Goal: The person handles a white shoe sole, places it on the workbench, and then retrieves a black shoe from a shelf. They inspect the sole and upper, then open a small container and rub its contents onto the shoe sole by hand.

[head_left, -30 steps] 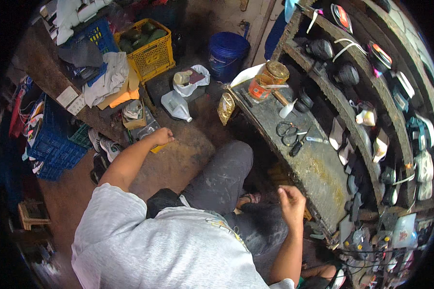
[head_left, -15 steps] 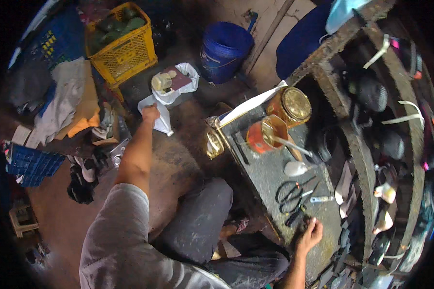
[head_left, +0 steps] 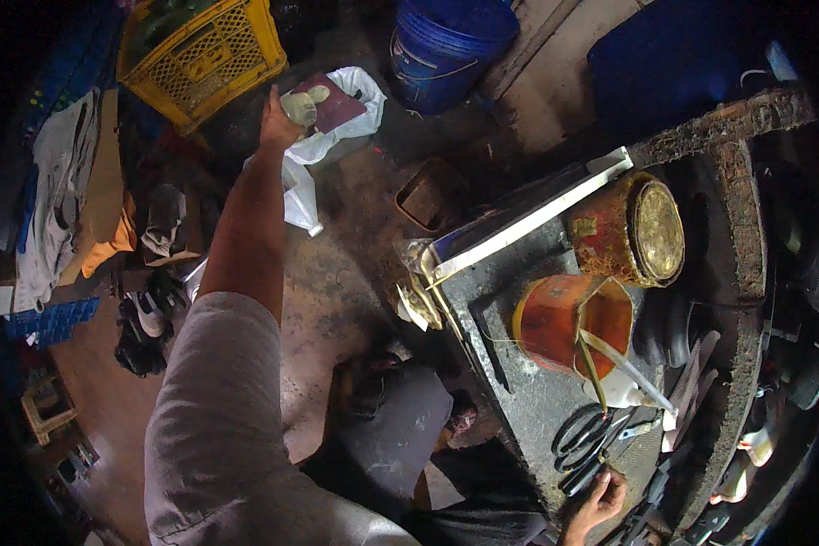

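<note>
The person's left arm stretches to the far left of the room, and the left hand [head_left: 280,126] is right up against the left side of a pale, see-through jar [head_left: 299,110]; from where I stand I can't tell whether the fingers have closed on it. The jar sits at the left edge of a white plastic bag [head_left: 370,95], beside a flat maroon piece [head_left: 344,111]. A whitish plastic jug [head_left: 300,200] lies on the nearer side of the bag, partly behind the forearm. Beyond that hand stands a yellow crate [head_left: 214,68], with a blue bucket [head_left: 441,62] farther right. The right hand [head_left: 602,497] is well apart from the jar, over at the near end of the bench [head_left: 530,405], its fingers curled in toward the thumb; I can't make out anything in its grip. Just beyond it lie a black handle [head_left: 584,478] and black-handled scissors [head_left: 575,437]. Farther along stand an orange-red can [head_left: 546,323] with a stick leaning out and a rusty, stained can [head_left: 610,227].
</note>
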